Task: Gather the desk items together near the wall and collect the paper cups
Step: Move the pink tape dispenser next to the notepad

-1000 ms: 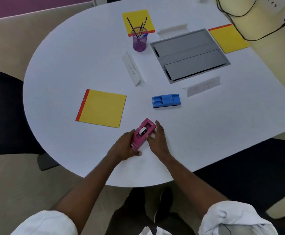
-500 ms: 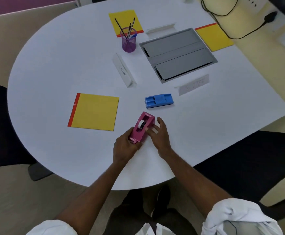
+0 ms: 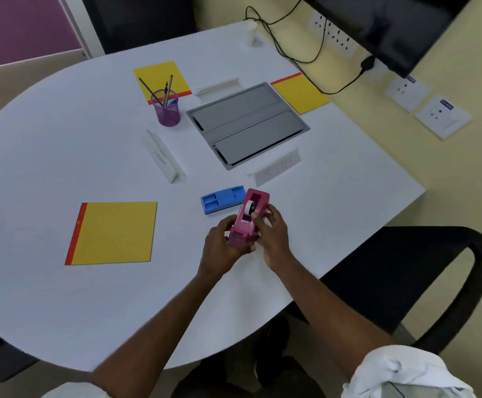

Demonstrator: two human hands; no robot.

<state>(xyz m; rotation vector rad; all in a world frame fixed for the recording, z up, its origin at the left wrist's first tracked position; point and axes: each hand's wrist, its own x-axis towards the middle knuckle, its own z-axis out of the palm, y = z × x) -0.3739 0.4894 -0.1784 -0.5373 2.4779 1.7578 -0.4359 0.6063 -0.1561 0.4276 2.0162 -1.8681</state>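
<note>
A pink tape dispenser (image 3: 248, 216) is lifted off the white table (image 3: 61, 156), gripped by my left hand (image 3: 219, 248) at its near end and my right hand (image 3: 274, 231) along its right side. Just behind it lies a blue stapler-like block (image 3: 219, 199). Three yellow notepads lie about: one near left (image 3: 113, 232), one at the back (image 3: 162, 79), one by the wall (image 3: 300, 93). A purple mesh pen cup (image 3: 166, 109) holds pens. A white paper cup (image 3: 251, 31) stands at the far edge.
White name tents lie at centre left (image 3: 162, 159), centre right (image 3: 277, 166) and the back (image 3: 216, 87). A grey cable hatch (image 3: 247, 123) is set into the table. Black cables (image 3: 305, 53) run to wall sockets. A black chair (image 3: 406, 268) stands right.
Both hands have raised the pink tape dispenser off the table and carried it forward, close to the blue block. The camera has tilted up, showing the wall and paper cup.
</note>
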